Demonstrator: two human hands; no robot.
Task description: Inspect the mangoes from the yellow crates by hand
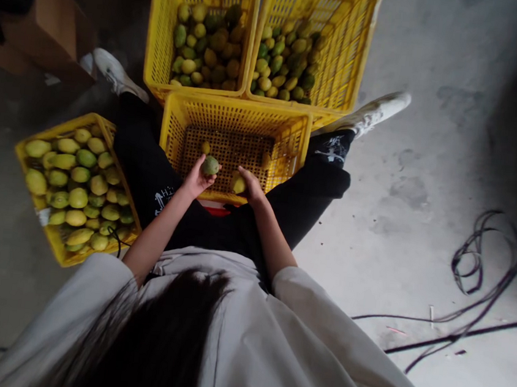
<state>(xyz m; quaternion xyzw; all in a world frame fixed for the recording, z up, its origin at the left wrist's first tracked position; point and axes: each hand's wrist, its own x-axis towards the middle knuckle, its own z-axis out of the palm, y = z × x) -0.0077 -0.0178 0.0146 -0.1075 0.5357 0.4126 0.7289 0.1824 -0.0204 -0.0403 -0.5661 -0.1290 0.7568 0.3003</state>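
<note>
Over the near yellow crate (167, 128) between my legs, my left hand (196, 179) is closed around a green fruit (210, 165). To its right, my right hand (252, 186) grips a yellow fruit (238, 183). The two hands are apart. Inside the near crate, a small yellow fruit (205, 148) lies beyond my left hand, and a brownish-yellow fruit (266, 160) rests near the right wall.
Two yellow crates, left (155, 35) and right (358, 62), hold green and yellow fruits beyond the near crate. A full fruit crate (56, 249) sits left of my leg. Cardboard (51, 11) stands upper left; coiled cables (469, 252) lie right.
</note>
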